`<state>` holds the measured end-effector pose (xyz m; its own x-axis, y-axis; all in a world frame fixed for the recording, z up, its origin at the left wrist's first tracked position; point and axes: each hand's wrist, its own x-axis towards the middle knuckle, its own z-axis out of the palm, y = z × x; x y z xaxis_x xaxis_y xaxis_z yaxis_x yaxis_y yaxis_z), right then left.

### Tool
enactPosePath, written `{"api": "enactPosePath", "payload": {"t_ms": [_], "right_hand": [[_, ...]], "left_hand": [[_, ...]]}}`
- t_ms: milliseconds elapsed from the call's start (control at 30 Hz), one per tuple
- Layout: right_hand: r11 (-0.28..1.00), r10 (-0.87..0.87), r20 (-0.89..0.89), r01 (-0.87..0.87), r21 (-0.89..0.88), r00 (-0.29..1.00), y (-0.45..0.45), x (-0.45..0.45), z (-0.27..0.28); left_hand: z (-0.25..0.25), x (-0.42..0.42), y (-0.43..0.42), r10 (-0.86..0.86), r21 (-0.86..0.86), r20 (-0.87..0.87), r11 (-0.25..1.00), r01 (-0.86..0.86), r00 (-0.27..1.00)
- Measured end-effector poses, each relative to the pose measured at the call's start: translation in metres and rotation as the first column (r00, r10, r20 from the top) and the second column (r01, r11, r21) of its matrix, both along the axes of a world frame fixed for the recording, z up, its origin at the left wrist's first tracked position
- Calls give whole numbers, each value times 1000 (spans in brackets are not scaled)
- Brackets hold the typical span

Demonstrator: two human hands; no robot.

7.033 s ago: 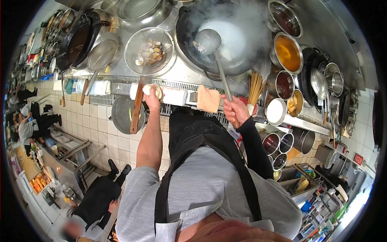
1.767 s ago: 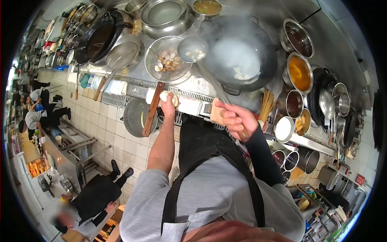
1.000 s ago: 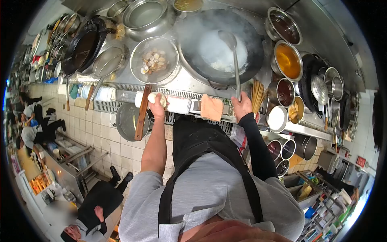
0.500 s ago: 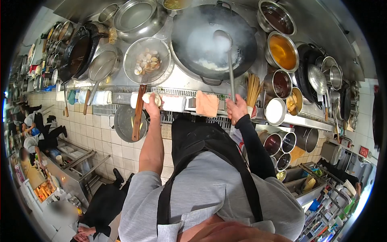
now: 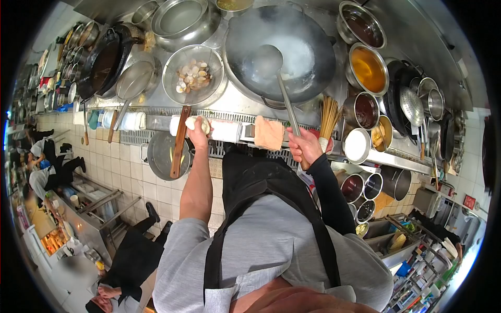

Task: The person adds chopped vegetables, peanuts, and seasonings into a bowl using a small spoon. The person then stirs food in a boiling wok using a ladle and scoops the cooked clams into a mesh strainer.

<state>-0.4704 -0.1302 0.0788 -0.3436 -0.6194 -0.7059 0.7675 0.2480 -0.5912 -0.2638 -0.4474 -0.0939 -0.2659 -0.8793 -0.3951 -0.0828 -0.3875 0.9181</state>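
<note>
My right hand [image 5: 307, 146] is closed around the handle of a long metal ladle [image 5: 287, 99]. The ladle's round head hangs over a big black wok [image 5: 318, 68], from which steam rises; whitish liquid shows faintly at its bottom. In my closed left hand [image 5: 198, 136] is a bunched white cloth [image 5: 202, 124], beside the wooden handle of a mesh strainer [image 5: 209, 96]. Clams [image 5: 194, 75] in their shells lie in that strainer, left of the wok. A folded orange cloth [image 5: 269, 133] rests on the counter edge between my hands.
A bamboo brush [image 5: 330, 117] stands right of my right hand. Pots of orange liquid [image 5: 368, 68] and dark red sauce [image 5: 365, 110] line the right side. Another strainer [image 5: 134, 81] and a black wok [image 5: 102, 68] are at left. Below the counter hangs a pan [image 5: 162, 156]. Co-workers are at lower left.
The ladle's head has swung left and slightly towards me over the wok, its handle now slanting. My right hand has shifted a little towards me. My left hand stays with the cloth.
</note>
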Motion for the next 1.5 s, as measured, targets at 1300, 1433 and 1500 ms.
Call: {"api": "enactPosePath", "payload": {"t_ms": [1300, 1433, 1500], "right_hand": [[945, 23, 322, 84, -315, 946, -50, -45, 67], [940, 89, 198, -16, -341, 976, -147, -113, 62], [953, 212, -304, -266, -146, 929, -213, -174, 15]], "left_hand": [[-15, 7, -2, 28, 31, -18, 999, -28, 999], [-3, 5, -2, 34, 61, -27, 998, -32, 999], [-15, 6, -5, 38, 48, -56, 998, -35, 998]]}}
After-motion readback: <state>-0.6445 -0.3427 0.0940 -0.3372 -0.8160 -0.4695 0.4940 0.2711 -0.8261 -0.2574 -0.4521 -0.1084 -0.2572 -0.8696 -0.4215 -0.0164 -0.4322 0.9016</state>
